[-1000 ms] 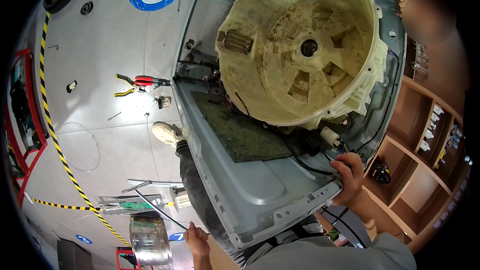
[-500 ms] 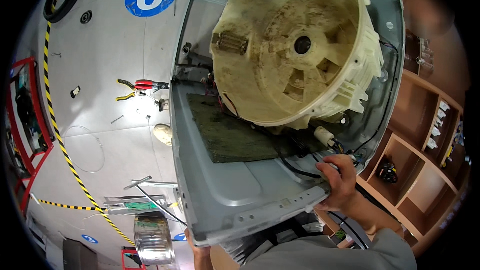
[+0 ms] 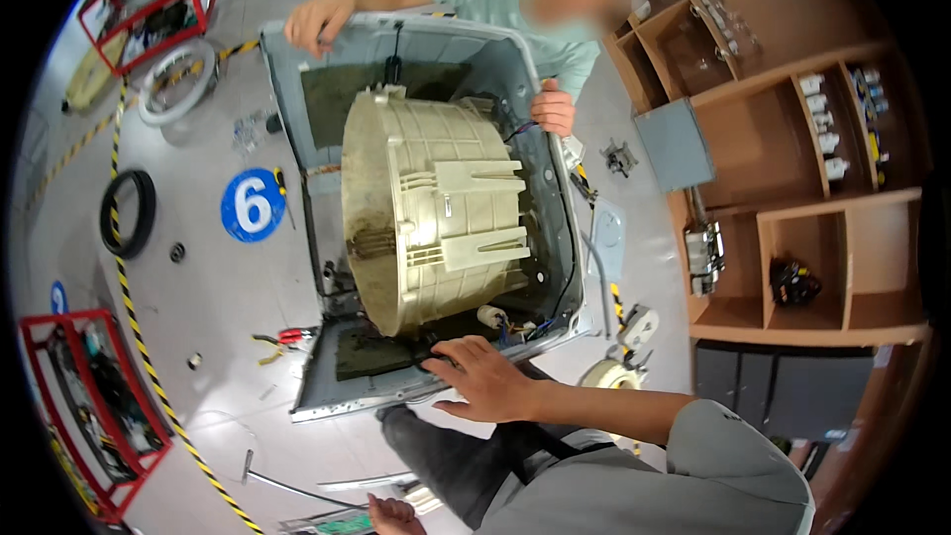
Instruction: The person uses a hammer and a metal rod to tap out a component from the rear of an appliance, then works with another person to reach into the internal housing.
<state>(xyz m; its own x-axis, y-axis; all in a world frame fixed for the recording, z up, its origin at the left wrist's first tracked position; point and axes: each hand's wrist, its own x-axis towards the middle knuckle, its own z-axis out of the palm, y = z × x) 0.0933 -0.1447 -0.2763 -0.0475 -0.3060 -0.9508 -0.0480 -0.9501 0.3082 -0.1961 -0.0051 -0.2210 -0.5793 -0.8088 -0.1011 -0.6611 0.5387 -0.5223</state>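
Observation:
The grey metal washing machine cabinet (image 3: 349, 398) lies in front of me, with the cream plastic outer tub (image 3: 411, 228) inside it. My right hand (image 3: 485, 381) is over the cabinet's near edge, fingers apart and gripping nothing; whether its fingertips touch the metal I cannot tell. Low in the picture, my left hand (image 3: 394, 515) is off the cabinet with its fingers curled and nothing visible in them. Across from me a co-worker has one hand (image 3: 322, 18) on the far left corner of the rim and another hand (image 3: 553, 109) on its right side.
Red-and-black pliers (image 3: 289, 337), a screwdriver (image 3: 284, 188), a black rubber ring (image 3: 129, 213) and a long T-shaped rod (image 3: 287, 483) lie on the floor at left. Red racks (image 3: 94, 416) stand farther left. Brown shelving (image 3: 753, 198) lines the right. Loose parts (image 3: 609, 376) sit beside the cabinet.
My view has drawn back, and the tub's ribbed side now shows instead of its open inside. My right hand has loosened from the rim; my left has come off it. The co-worker's hands now show.

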